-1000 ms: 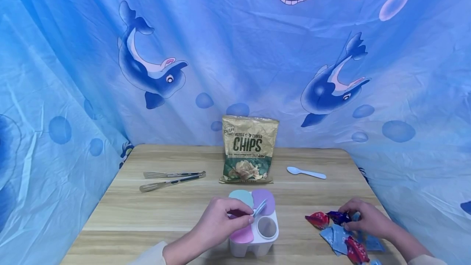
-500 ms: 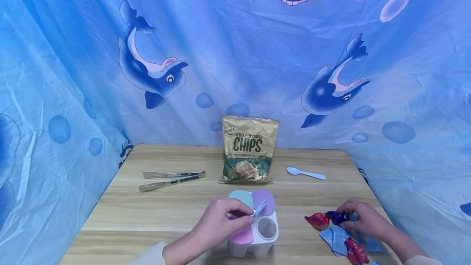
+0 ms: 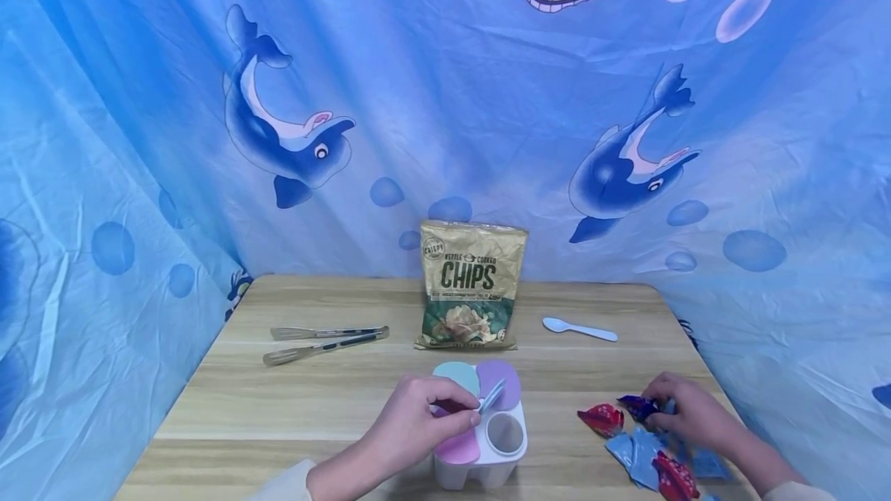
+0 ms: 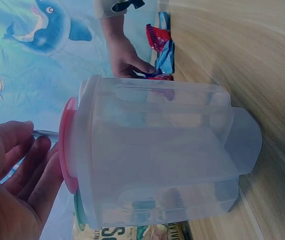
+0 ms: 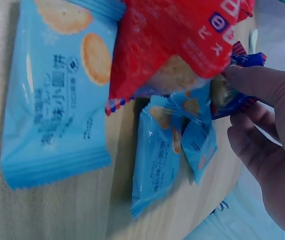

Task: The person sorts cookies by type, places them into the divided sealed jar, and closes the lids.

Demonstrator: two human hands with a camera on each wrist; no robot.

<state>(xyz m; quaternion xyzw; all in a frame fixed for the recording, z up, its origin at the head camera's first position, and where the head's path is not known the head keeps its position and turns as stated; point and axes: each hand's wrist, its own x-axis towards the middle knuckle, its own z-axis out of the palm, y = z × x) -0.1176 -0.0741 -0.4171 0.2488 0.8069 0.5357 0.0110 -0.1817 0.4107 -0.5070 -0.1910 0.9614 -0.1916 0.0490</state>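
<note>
My left hand (image 3: 421, 417) pinches a raised light blue lid (image 3: 493, 394) over a clear whitish four-part container (image 4: 157, 145). Below that lid, one round compartment (image 3: 505, 434) is uncovered. Green, purple and pink lids cover the others; the pink lid (image 4: 68, 145) shows in the left wrist view, near my fingers. On the right, my right hand (image 5: 277, 115) holds a dark blue snack packet (image 5: 252, 60) between thumb and fingers. Around it lie light blue biscuit packets (image 5: 57, 100) and red snack packets (image 3: 602, 420); a red packet (image 5: 177, 45) looms large in the right wrist view.
Behind the container stands a bag of chips (image 3: 473, 284). Metal tongs (image 3: 327, 344) lie at the back left, and a white spoon (image 3: 580, 328) at the back right. A blue curtain (image 3: 445, 99) printed with dolphins surrounds the wooden table (image 3: 278, 400).
My right hand has shifted slightly among the packets, and the light blue packets near it have moved and spread a little. My left hand keeps its hold on the raised lid.
</note>
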